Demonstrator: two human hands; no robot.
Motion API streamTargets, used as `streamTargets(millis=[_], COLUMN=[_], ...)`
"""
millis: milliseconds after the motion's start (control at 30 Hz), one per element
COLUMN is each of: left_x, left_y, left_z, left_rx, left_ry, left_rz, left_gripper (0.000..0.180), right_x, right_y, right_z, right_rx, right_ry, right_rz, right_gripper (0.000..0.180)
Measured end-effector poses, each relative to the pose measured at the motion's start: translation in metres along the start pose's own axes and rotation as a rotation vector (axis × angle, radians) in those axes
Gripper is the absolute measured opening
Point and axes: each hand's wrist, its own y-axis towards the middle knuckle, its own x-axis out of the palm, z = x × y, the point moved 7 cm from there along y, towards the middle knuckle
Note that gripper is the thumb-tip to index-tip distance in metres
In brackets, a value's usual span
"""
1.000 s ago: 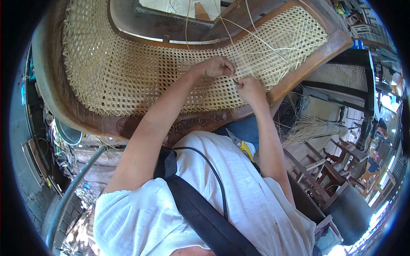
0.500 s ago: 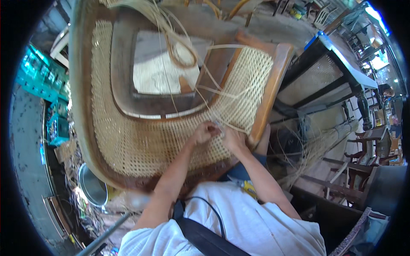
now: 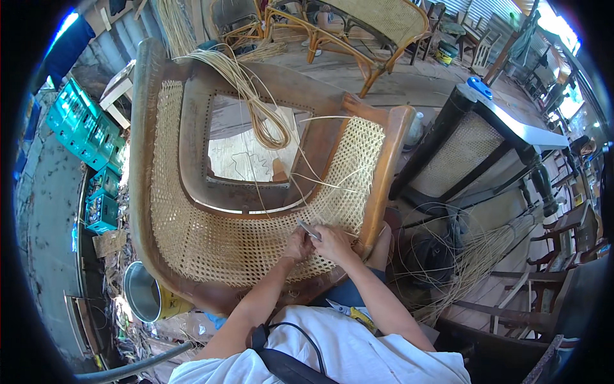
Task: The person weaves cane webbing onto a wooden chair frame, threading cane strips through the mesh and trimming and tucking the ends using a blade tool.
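Both hands work close together on the near right part of the woven cane panel (image 3: 211,243) of the wooden chair frame (image 3: 144,160). The right hand (image 3: 332,243) pinches a slim metal tool (image 3: 309,229); the left hand (image 3: 297,245) has fingers curled together, pressing the weave. Best to keep each loose cane strand (image 3: 320,182) taut and flat.

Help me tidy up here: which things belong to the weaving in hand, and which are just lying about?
In use: left hand, right hand, slim metal tool, woven cane panel, wooden chair frame, loose cane bundle.

Lying about: metal pot, green crates, rattan chairs, dark cabinet.
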Motion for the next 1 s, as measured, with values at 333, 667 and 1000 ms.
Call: streamTargets(millis=[333, 667, 1000], left_x=[-0.008, -0.010, -0.012], left_y=[0.002, -0.007, -0.002], left_z=[0.012, 0.033, 0.044], left_rx=[0.107, 0.124, 0.043], left_ry=[0.017, 0.052, 0.143], left_rz=[-0.001, 0.032, -0.099], left_gripper=[0.018, 0.011, 0.019], right_x=[-0.027, -0.049, -0.047], right_y=[-0.040, -0.058, -0.065], right_z=[0.022, 0.051, 0.071], right_rx=[0.156, 0.234, 0.288], right_ry=[-0.223, -0.061, 0.249], right_rz=[-0.361, -0.338, -0.252], right_gripper=[0.027, 0.025, 0.025])
